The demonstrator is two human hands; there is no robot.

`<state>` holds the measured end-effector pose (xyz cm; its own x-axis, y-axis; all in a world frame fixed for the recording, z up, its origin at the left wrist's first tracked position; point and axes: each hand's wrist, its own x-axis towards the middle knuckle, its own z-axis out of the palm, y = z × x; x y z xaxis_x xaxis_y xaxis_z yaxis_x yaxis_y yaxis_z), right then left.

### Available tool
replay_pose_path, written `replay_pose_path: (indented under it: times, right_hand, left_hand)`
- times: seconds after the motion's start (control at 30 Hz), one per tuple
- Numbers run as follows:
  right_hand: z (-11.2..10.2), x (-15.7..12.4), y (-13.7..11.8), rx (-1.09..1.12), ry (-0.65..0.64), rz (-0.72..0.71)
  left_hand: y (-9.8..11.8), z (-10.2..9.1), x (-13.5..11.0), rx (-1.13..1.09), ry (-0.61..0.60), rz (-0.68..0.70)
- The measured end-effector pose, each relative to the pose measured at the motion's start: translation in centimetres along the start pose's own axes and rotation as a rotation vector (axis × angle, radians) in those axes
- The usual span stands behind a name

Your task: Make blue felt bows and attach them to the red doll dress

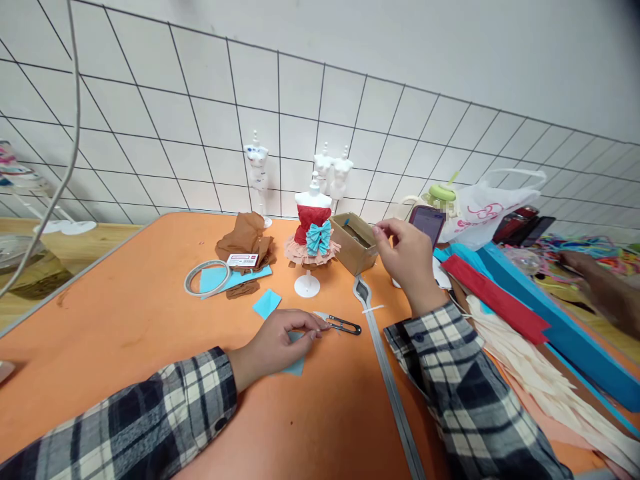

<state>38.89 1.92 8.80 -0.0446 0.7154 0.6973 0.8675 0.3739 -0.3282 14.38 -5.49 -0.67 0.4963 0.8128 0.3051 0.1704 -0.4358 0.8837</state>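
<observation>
My left hand (285,340) is low over the table, thumb and fingertips pinched together beside the thread snips (345,325); what they hold, if anything, is too small to make out. Under it lies a light blue paper piece (296,365), partly covered. Raised near the cardboard box (354,243), my right hand (407,257) also pinches thumb and forefinger, with nothing I can name between them. Between and beyond the hands stands a small dress form (314,200) in a red bodice, a pink ruffled skirt and a blue bow (319,238).
Brown crumpled paper (245,237), a small labelled box (243,260) and a tape roll (187,283) lie left. A grey zipper-like strip (387,373) runs toward me. Right are a phone (427,223), coloured paper strips (495,300), a plastic bag (487,207) and another person's hand (600,287).
</observation>
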Motion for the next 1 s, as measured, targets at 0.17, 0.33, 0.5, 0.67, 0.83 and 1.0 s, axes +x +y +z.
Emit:
replay_pose_path:
  times: [0.17, 0.33, 0.5, 0.67, 0.83, 1.0]
  right_hand:
    - [-0.9, -6.2, -3.6, 0.239, -0.122, -0.144]
    - [1.2, -11.5, -4.6, 0.456, -0.329, -0.219]
    - [2.6, -12.2, -5.2, 0.385, -0.257, -0.244]
    - [3.0, -12.3, -5.1, 0.361, -0.155, -0.255]
    - [3.0, -12.4, -4.9, 0.372, -0.129, -0.264]
    - [2.7, -12.2, -4.4, 0.385, -0.182, -0.237]
  left_hand:
    - [0.1, -0.4, 0.0, -0.233, 0.017, -0.046]
    - [-0.5, -0.7, 0.1, -0.382, -0.027, -0.085]
    - [-1.1, -0.7, -0.1, -0.341, -0.027, -0.078]
    - [-1.2, -0.6, -0.1, -0.340, -0.040, -0.100]
    - [-0.7, -0.6, 0.1, -0.263, -0.051, -0.058]
    - [-0.1, -1.0, 0.0, 0.185, 0.001, 0.126]
